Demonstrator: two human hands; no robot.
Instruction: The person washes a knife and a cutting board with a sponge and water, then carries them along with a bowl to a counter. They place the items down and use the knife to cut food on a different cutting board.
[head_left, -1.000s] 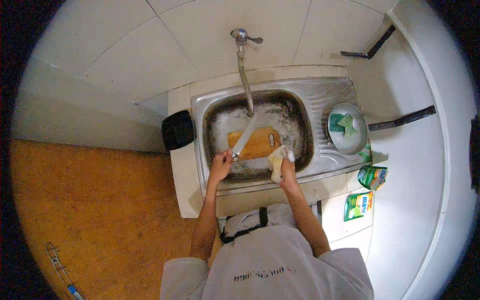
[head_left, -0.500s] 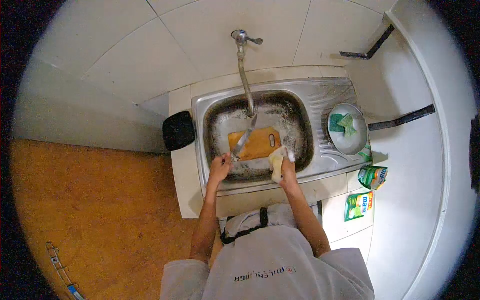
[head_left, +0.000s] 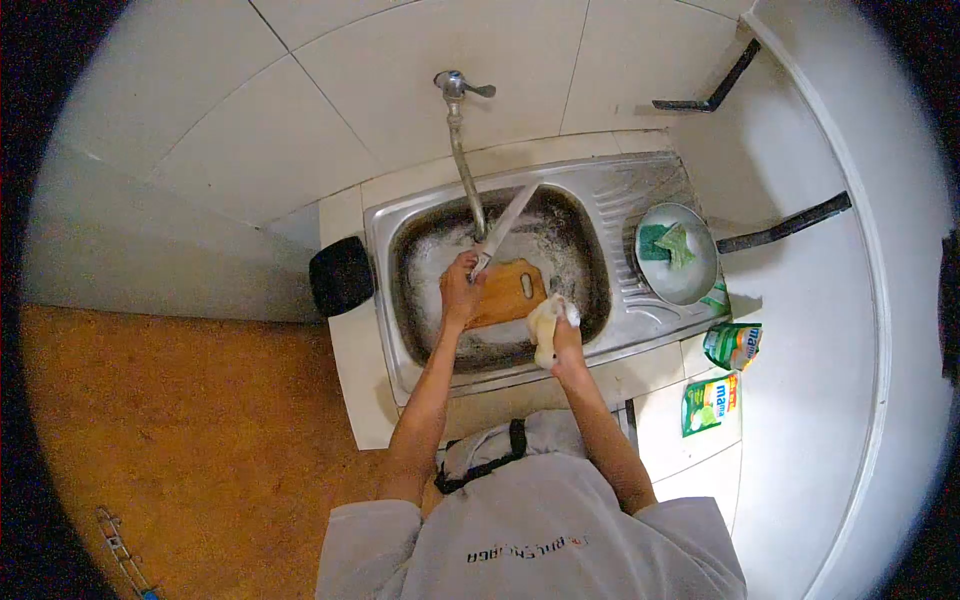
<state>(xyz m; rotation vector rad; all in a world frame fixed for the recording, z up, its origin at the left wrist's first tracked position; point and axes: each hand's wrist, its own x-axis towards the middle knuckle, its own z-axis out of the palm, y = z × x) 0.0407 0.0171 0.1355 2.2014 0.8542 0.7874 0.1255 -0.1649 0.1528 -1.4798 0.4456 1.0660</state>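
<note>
My left hand (head_left: 461,288) grips the handle of a long knife (head_left: 506,227) over the steel sink (head_left: 600,195). The blade slants up to the right and reaches past the end of the tap spout (head_left: 466,185). A wooden cutting board (head_left: 511,290) lies flat in the basin, partly under that hand. My right hand (head_left: 560,335) holds a pale yellow sponge cloth (head_left: 544,330) at the basin's front right edge, clear of the knife. White foam or water covers the basin floor.
A metal bowl (head_left: 690,280) with a green scouring pad and sponge sits on the drainboard. Two green soap packets (head_left: 732,345) (head_left: 712,403) lie on the counter at right. A black object (head_left: 341,275) rests left of the sink. Orange floor lies at left.
My left hand has carried the knife further into the basin and up toward the tap. The view has shifted slightly. My right hand stays at the sink's front edge with the cloth.
</note>
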